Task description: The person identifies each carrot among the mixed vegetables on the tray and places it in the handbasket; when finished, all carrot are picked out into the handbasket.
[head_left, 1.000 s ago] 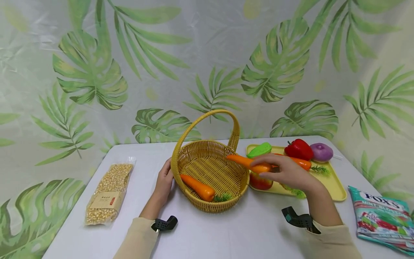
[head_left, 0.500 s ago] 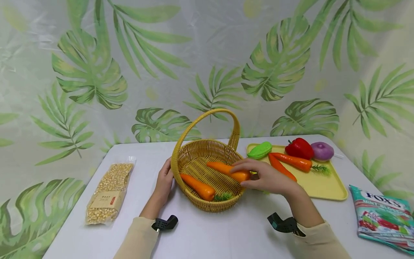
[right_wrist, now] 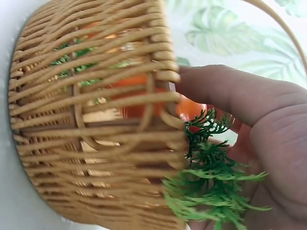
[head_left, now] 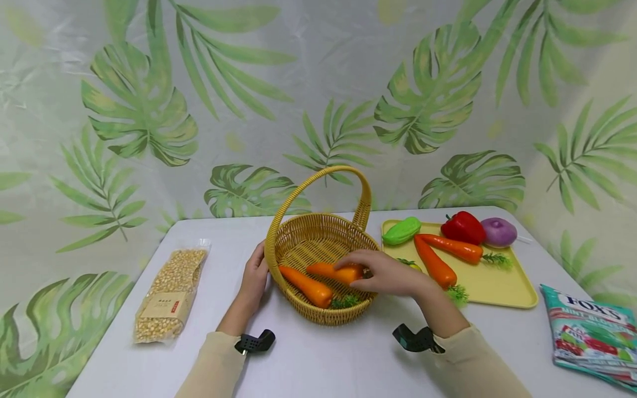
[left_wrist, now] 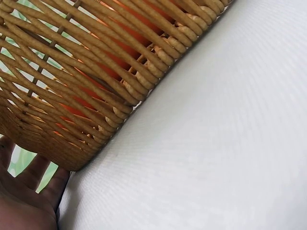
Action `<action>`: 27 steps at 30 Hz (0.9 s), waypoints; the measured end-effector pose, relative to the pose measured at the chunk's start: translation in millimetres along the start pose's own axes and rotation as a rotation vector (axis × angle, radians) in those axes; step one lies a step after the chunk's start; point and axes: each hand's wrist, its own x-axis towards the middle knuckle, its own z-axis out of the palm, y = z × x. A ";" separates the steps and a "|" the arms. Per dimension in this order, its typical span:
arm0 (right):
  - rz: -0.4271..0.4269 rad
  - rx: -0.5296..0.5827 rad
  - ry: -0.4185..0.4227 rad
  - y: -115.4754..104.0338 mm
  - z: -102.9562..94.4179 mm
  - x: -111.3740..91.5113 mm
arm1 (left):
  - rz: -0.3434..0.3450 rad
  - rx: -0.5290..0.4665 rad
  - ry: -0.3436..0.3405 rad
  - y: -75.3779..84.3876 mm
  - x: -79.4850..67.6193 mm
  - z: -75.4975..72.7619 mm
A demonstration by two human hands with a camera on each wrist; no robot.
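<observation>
A wicker basket (head_left: 308,251) with a tall hoop handle stands mid-table. My left hand (head_left: 252,281) rests against its left side, and in the left wrist view straight fingers (left_wrist: 36,170) touch the woven wall. Inside, one orange carrot (head_left: 307,288) lies along the left of the floor. Over the basket's right rim, my right hand (head_left: 390,272) grips a second carrot (head_left: 320,270) by its thick end, its tip pointing left inside the basket. Green leaves (right_wrist: 211,187) of that carrot hang by the palm in the right wrist view.
At right, a yellow tray (head_left: 497,287) bears two carrots (head_left: 435,262), a green vegetable (head_left: 402,231), a red bell pepper (head_left: 464,228) and a purple round vegetable (head_left: 499,232). A bag of corn kernels (head_left: 171,296) lies left, a Fox's candy bag (head_left: 592,334) far right.
My right hand has carried the carrot left from over the tray, then lower into the basket. The left hand has stayed at the basket's side.
</observation>
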 end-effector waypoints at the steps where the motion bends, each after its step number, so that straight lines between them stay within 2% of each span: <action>1: 0.012 0.001 -0.009 -0.8 0.9 2.8 | -0.001 0.003 -0.003 4.5 -2.2 0.5; 5: 0.044 -0.001 -0.032 -2.2 4.1 12.7 | 0.004 0.003 -0.012 17.8 -8.6 2.0; 12: 0.073 -0.055 -0.062 -3.7 9.0 25.5 | 0.030 -0.001 0.007 -14.2 5.2 -1.3; 16: 0.099 -0.072 -0.070 -4.9 10.4 31.5 | 0.033 -0.007 0.003 -14.5 5.8 -2.7; 20: 0.089 -0.078 -0.085 -2.1 13.8 38.4 | 0.029 0.001 0.015 -16.1 5.8 -3.2; 27: 0.097 -0.035 -0.111 5.0 20.8 45.5 | 0.040 0.009 0.022 -15.4 5.8 -1.3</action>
